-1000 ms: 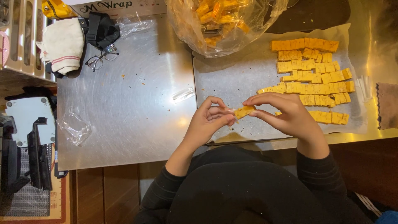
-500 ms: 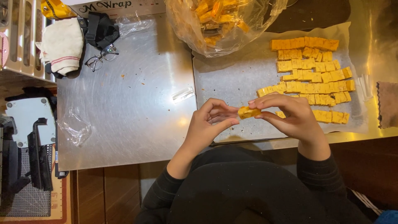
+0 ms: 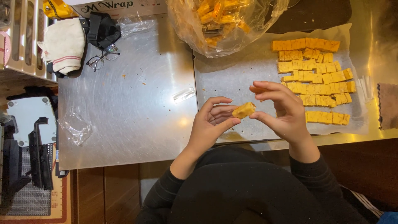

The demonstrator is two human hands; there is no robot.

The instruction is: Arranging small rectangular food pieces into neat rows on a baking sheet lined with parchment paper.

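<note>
A small yellow-orange pastry piece [image 3: 243, 110] sits pinched between the fingertips of my left hand [image 3: 212, 123] and my right hand [image 3: 281, 111], held above the near edge of a metal baking tray [image 3: 232, 83]. To the right of my hands, several flat orange-yellow squares [image 3: 316, 79] lie in rows on the tray's clear lining sheet. A clear plastic bag [image 3: 224, 20] with more orange pieces rests at the tray's far edge.
A steel table [image 3: 124, 112] holds a crumpled piece of clear film [image 3: 74, 126], eyeglasses [image 3: 101, 58], a folded cream cloth [image 3: 64, 45], a black strap [image 3: 101, 29] and a wrap box [image 3: 110, 6]. A brown cloth [image 3: 387, 105] lies at the right edge.
My hands have shifted slightly and my right fingers have spread apart; the piece between them now looks more folded and compact than a second ago.
</note>
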